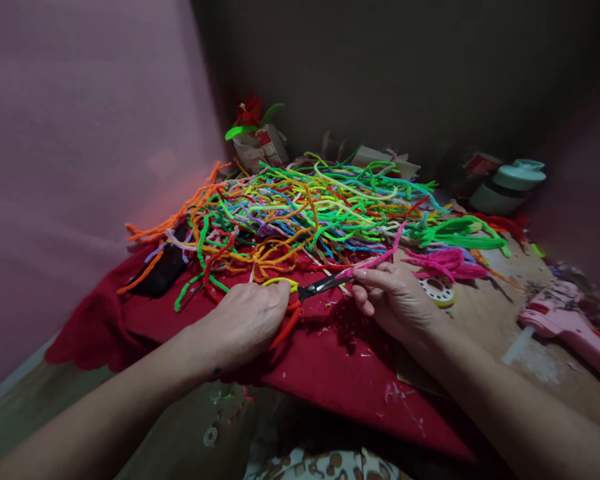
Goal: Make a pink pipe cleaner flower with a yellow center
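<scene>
My left hand (253,313) is closed round the yellow and red handles of a pair of scissors (320,287), whose dark blades point right. Between thumb and fingers, my right hand (390,287) pinches a bright pink pipe cleaner (380,257) at the tip of the blades. The pipe cleaner slants up and away from the fingers. Just beyond both hands spreads a large tangled heap of pipe cleaners (305,207) in many colours. A bundle of pink pipe cleaners (445,263) lies right of my right hand.
A red cloth (310,380) with scattered clippings covers the table front. On the right are a tape roll (437,291), a pink glue gun (563,313) and a pale green lidded container (513,183). A red flower (250,110) stands at the back. A pink wall (90,133) borders the left.
</scene>
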The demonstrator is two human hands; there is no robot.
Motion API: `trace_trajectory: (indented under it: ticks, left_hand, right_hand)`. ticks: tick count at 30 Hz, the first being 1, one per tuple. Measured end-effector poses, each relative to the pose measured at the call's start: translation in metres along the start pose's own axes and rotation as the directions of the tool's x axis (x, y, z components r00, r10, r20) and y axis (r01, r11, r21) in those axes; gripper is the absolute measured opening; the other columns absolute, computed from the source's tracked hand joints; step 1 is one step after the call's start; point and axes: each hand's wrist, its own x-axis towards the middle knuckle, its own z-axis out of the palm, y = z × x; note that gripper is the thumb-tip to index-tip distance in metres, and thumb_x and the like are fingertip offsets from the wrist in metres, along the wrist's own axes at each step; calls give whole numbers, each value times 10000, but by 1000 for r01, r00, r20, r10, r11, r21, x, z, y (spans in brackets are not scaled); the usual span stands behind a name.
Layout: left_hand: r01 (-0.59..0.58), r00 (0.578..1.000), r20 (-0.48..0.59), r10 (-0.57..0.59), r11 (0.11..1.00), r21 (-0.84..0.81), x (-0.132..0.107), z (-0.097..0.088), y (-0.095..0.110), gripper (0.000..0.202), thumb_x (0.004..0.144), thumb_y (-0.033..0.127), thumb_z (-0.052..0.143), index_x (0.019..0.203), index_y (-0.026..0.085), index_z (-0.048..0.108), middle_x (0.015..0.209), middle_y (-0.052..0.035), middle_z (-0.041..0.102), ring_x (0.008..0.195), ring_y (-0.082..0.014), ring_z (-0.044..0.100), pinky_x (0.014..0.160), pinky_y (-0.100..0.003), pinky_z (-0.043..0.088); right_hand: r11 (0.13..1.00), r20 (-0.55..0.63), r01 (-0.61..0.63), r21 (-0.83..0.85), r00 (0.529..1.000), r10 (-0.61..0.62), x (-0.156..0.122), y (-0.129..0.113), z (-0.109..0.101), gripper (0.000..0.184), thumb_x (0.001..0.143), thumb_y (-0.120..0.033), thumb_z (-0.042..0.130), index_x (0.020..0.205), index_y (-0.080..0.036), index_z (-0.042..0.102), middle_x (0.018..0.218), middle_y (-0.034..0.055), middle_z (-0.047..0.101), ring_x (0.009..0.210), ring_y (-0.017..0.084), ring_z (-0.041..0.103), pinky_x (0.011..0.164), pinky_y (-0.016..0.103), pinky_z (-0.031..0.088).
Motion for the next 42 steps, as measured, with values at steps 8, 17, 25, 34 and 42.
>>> trace_trajectory:
  ticks: [8,17,25,34,42]
  left_hand:
    - [42,998,54,-40,998,-39,-1,-2,5,212,850,184,262,922,158,460,682,-86,615,629,-251,634,536,-324,439]
    - [58,995,84,-56,998,-22,-1,0,5,229,827,134,259,941,150,457,648,-82,614,610,-251,645,544,-333,461]
    - [28,997,73,-28,1000,-1,-3,-1,6,231,796,97,278,920,148,465,625,-70,610,573,-243,641,512,-316,464]
    - [58,993,102,-55,998,-26,-3,-7,5,236,802,92,284,926,144,479,685,-103,635,628,-258,644,547,-328,468]
    - [79,996,51,-77,996,-49,-8,-5,-1,199,842,141,280,900,169,468,709,-94,635,686,-244,645,581,-322,453]
  right_hand:
    - [1000,-13,7,1,1000,-7,-1,1,1,98,665,-208,655,629,-120,632,486,16,588,368,66,474,333,157,342]
    - [999,-32,13,33,999,-12,-1,1,4,75,649,-187,662,630,-117,640,493,18,591,401,76,495,337,154,359]
    - [999,-54,22,37,998,-20,-3,-1,9,77,635,-186,664,611,-118,636,488,19,588,391,77,486,334,164,358]
    - [996,-88,57,64,995,-51,0,3,4,60,624,-171,670,635,-124,632,522,20,605,413,88,501,339,180,353]
    - [998,-88,44,46,995,-40,-3,0,9,90,615,-180,693,605,-119,628,532,24,611,414,88,523,333,166,370]
